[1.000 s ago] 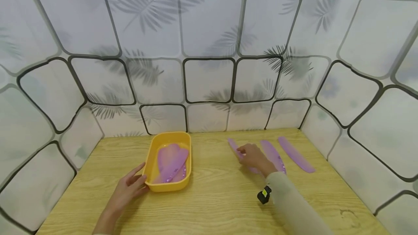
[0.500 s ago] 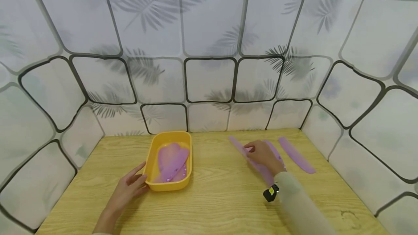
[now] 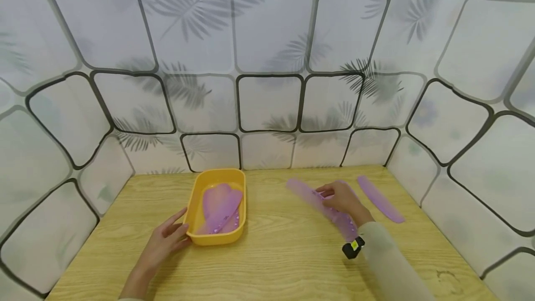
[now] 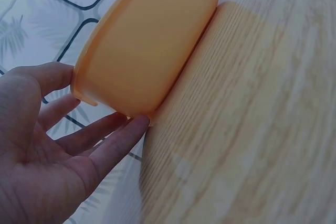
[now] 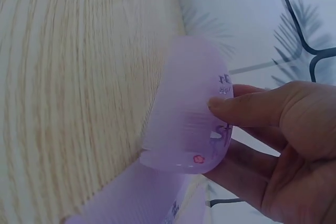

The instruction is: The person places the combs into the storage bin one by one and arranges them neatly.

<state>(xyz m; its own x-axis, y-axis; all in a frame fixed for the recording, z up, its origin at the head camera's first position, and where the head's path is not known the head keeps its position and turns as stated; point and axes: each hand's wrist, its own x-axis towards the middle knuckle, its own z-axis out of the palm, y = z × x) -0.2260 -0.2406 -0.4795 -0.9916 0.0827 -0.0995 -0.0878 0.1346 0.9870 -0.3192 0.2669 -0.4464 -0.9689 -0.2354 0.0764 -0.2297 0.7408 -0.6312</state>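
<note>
My right hand (image 3: 342, 198) pinches a translucent purple comb (image 3: 303, 190) between thumb and fingers, its printed spine towards the palm. In the right wrist view the thumb lies across the lettering on this comb (image 5: 191, 87), near a small red flower print. Another purple comb (image 5: 131, 195) lies below it, mostly hidden by the hand in the head view. On the left, my left hand (image 3: 165, 239) touches the near left corner of a yellow plastic tub (image 3: 215, 240). Its fairly straight fingers (image 4: 118, 148) meet the tub's rim and lower edge. Several purple combs (image 3: 223, 210) lie overlapping inside the tub.
A further purple comb (image 3: 380, 199) lies on the wooden table (image 3: 267, 264) to the right of my right hand. Patterned cloth walls (image 3: 267, 103) rise behind the table and on both sides. A black wrist camera (image 3: 353, 248) sits at my right sleeve.
My right hand has moved slightly right, lifting and turning the leftmost comb so its printed spine now shows. The left hand and the tub stay where they were.
</note>
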